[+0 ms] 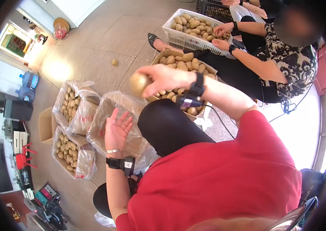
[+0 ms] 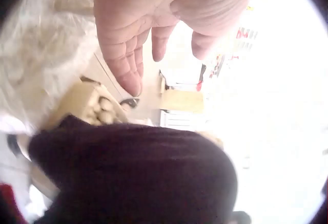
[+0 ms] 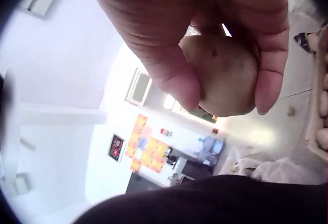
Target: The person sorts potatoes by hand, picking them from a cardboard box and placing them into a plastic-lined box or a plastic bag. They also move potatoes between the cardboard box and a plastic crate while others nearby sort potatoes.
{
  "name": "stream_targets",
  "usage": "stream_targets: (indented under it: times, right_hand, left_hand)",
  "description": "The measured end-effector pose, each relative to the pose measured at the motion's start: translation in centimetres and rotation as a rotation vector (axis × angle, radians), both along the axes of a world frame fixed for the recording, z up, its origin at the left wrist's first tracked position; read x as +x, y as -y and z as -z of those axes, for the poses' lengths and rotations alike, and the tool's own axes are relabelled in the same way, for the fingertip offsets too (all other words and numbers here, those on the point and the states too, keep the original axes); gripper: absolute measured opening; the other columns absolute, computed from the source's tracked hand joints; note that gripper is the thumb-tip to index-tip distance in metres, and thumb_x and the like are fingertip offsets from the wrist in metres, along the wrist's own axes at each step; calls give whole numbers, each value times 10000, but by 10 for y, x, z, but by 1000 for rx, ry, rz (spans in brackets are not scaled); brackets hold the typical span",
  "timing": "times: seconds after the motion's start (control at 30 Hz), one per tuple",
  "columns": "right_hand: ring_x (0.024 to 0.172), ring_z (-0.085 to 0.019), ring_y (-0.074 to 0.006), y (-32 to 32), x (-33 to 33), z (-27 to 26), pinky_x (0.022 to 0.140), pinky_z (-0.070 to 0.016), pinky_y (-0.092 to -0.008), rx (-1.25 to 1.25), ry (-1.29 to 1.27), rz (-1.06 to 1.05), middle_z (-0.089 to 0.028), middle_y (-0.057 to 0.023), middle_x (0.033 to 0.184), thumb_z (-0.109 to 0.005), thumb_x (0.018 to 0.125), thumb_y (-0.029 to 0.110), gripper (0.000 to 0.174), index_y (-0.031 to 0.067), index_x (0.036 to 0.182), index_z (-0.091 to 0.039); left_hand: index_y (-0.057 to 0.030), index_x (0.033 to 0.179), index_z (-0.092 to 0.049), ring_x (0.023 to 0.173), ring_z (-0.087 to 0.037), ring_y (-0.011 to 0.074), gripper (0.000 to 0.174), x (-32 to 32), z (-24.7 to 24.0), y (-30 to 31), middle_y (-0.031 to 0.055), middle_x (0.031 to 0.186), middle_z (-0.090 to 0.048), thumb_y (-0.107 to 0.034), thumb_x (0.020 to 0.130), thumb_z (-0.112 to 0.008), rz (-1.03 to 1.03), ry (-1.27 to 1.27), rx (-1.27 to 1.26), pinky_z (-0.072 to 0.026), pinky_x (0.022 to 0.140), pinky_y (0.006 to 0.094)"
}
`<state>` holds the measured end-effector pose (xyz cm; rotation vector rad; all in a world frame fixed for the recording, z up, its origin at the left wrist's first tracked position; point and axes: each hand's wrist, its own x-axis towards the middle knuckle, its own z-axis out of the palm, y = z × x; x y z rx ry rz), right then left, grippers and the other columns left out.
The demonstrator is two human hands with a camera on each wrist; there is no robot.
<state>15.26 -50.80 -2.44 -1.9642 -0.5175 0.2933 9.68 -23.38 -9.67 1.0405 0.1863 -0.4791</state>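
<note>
My right hand (image 1: pixel 167 79) grips a potato (image 3: pixel 223 75) between thumb and fingers, held up over the left edge of an open cardboard box (image 1: pixel 156 58) full of potatoes. A small dark spot marks its skin in the right wrist view. My left hand (image 1: pixel 117 131) has its palm up and fingers spread, with nothing in it. It is over a carton lined with clear plastic (image 1: pixel 100 115), just left of my bent knee. In the left wrist view, the left hand (image 2: pixel 148 14) also shows loosely extended fingers.
Two plastic-lined boxes of potatoes (image 1: pixel 69 104) (image 1: pixel 67 152) stand left of the lined carton. One loose potato (image 1: pixel 114 62) lies on the floor. Across from me a seated person's hands (image 1: pixel 223 30) are at a white crate (image 1: pixel 184 41) of potatoes. A cable (image 1: pixel 222 121) hangs from my right wrist.
</note>
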Motion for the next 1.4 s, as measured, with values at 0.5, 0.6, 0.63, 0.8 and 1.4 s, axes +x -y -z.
stream_targets:
  times: [0.5, 0.6, 0.63, 0.8, 1.4]
  right_hand:
    - [766, -597, -290, 59, -20, 149, 665, -474, -402, -463, -36, 307, -617, -156, 782, -564, 733, 194, 201, 45, 868, -576]
    - [822, -576, -348, 69, -65, 197, 720, -456, -458, -683, 25, 401, -586, -175, 860, -539, 730, 157, 262, 73, 978, -532]
    - [822, -576, -348, 69, -76, 205, 720, -456, -458, -686, 21, 403, -586, -175, 860, -539, 730, 157, 262, 73, 978, -532]
    - [1007, -483, -341, 63, -93, 231, 820, -426, -434, -776, -13, 400, -508, -163, 1044, -541, 746, 148, 418, 85, 1152, -465]
    - [874, -551, -287, 60, -80, 239, 771, -401, -402, -821, 90, 476, -584, -128, 870, -573, 701, 194, 231, 40, 873, -555]
  left_hand:
    - [-152, 1042, -540, 883, -554, 265, 316, -39, 185, -69, 105, 981, -535, -288, 760, -580, 26, -235, 695, -514, 636, 428]
    - [-172, 1031, -565, 959, -538, 287, 315, -64, 230, -94, 148, 1007, -543, -266, 732, -595, 336, -51, 1200, -499, 678, 423]
    - [-173, 1031, -571, 979, -533, 316, 336, -66, 229, -93, 190, 1010, -542, -265, 710, -607, 517, 144, 1490, -494, 731, 403]
    - [-173, 1051, -570, 1016, -507, 384, 374, -74, 215, -80, 237, 1130, -462, -251, 688, -605, 645, 70, 1499, -410, 903, 377]
    - [-91, 1030, -624, 987, -565, 313, 344, -66, 230, -81, 207, 992, -604, -320, 800, -509, 744, 71, 1536, -432, 853, 374]
